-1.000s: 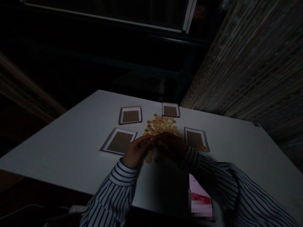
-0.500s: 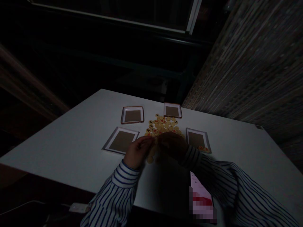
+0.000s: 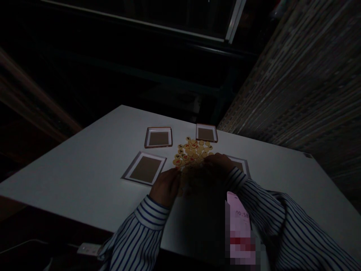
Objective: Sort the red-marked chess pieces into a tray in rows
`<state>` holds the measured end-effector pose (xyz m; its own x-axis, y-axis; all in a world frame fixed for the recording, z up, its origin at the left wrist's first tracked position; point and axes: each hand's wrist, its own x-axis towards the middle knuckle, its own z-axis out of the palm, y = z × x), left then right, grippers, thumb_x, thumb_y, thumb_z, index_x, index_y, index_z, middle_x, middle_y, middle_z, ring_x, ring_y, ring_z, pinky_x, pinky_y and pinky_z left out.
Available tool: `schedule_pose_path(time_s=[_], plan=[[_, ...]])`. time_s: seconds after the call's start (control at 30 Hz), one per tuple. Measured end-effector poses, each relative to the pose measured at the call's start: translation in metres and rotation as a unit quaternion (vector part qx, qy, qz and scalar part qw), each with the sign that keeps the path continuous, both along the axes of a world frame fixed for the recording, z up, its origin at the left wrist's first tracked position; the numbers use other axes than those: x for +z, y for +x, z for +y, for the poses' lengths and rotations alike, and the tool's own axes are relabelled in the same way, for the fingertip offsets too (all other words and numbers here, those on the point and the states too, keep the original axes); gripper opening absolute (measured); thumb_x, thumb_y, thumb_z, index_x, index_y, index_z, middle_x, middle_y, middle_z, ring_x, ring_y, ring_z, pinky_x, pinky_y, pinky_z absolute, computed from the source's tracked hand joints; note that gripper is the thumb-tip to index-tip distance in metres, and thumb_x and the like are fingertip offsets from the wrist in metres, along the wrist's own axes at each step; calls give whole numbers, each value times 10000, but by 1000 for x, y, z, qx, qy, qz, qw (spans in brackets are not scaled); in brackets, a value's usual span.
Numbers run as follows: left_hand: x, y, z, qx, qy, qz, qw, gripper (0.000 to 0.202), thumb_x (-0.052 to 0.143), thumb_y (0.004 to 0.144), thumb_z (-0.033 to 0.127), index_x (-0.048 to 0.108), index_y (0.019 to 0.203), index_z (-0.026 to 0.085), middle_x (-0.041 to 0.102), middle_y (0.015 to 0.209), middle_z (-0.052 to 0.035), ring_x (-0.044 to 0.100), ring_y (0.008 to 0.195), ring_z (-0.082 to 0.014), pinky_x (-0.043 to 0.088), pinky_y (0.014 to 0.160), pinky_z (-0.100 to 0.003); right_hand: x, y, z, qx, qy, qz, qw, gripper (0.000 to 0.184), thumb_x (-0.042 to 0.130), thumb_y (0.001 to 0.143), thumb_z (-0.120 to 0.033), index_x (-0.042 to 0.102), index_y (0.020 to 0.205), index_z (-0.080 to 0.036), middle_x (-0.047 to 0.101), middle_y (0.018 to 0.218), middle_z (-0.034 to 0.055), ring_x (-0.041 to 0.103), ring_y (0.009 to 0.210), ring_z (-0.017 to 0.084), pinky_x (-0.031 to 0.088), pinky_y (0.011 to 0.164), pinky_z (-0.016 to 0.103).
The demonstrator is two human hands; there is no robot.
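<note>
Round wooden Chinese chess pieces point(image 3: 190, 152) lie in a loose pile mid-table, some showing red or black characters, others blank side up. At the pile's near left edge is my left hand point(image 3: 166, 186), its fingers curled together; a red-marked spot shows at the fingertips, too dark to tell whether it is held. My right hand point(image 3: 220, 165) is over the pile's right edge, fingers bent and closed in shadow, with whatever they hold hidden. It partly covers the near right tray point(image 3: 246, 165). Shadow darkens the pieces between the hands.
The near left tray point(image 3: 132, 169), far left tray point(image 3: 146, 139) and far right tray point(image 3: 207, 140) surround the pile on the white table point(image 3: 84, 158). A lit phone point(image 3: 238, 222) lies by my right forearm. A power strip point(image 3: 88, 248) is below the left edge; a string curtain point(image 3: 296, 82) hangs right.
My hands, together over the pile before, have separated. The right one has shifted right, covering part of the near right tray; the left one has drawn slightly back. More of the phone shows.
</note>
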<state>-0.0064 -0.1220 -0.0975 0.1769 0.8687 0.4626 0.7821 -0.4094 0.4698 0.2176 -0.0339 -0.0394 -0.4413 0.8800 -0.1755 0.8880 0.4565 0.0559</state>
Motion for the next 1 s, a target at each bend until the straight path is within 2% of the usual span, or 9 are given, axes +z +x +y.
schedule_pose_path(time_s=[0.13, 0.27, 0.4, 0.5, 0.7, 0.83, 1.0], plan=[[-9, 3, 1, -1, 44, 53, 998, 295, 427, 852, 250, 612, 1029, 104, 624, 1097, -142, 582, 993, -234, 507, 859, -404, -5, -6, 4, 11, -18, -32, 999, 316, 382, 872, -402, 609, 1028, -248, 649, 974, 95, 589, 931, 226, 408, 701, 305], [-17, 2, 1, -27, 56, 81, 995, 302, 458, 845, 253, 589, 1080, 114, 599, 1139, -144, 559, 1028, -232, 498, 880, -400, -8, -6, 5, 20, -22, -33, 999, 289, 423, 847, -406, 609, 999, -245, 648, 966, 89, 579, 951, 236, 413, 725, 327], [-23, 1, 1, -43, 58, 85, 994, 309, 464, 841, 242, 574, 1105, 123, 597, 1138, -137, 550, 1034, -230, 492, 886, -400, -8, -2, 4, 18, -36, -44, 998, 308, 439, 835, -419, 593, 1029, -236, 634, 1009, 99, 561, 987, 236, 403, 759, 339], [-26, 1, 2, -29, 73, 71, 994, 290, 439, 851, 239, 587, 1074, 128, 611, 1109, -127, 558, 1005, -228, 503, 866, -403, -8, -1, 4, 15, -43, -48, 998, 314, 441, 834, -422, 591, 1029, -227, 637, 1008, 99, 564, 980, 233, 395, 774, 347], [-28, -1, 2, -50, 56, 94, 993, 299, 441, 852, 246, 586, 1083, 124, 615, 1107, -124, 563, 1001, -222, 499, 878, -399, -3, -4, 1, 13, -40, -35, 998, 306, 446, 826, -412, 624, 970, -209, 650, 981, 102, 568, 967, 254, 398, 772, 370], [-27, -2, 0, -41, 58, 85, 994, 312, 427, 854, 248, 589, 1088, 117, 629, 1078, -130, 569, 992, -227, 503, 865, -409, 1, -4, 1, 18, -50, -43, 998, 299, 482, 811, -412, 642, 975, -218, 643, 1011, 118, 562, 978, 255, 397, 780, 371], [-27, -1, -1, -28, 60, 74, 995, 318, 419, 856, 250, 581, 1108, 141, 628, 1091, -117, 570, 995, -225, 501, 865, -409, 3, -8, 0, 44, -38, -36, 998, 256, 473, 832, -373, 638, 969, -233, 639, 1047, 96, 552, 989, 250, 403, 749, 348]])
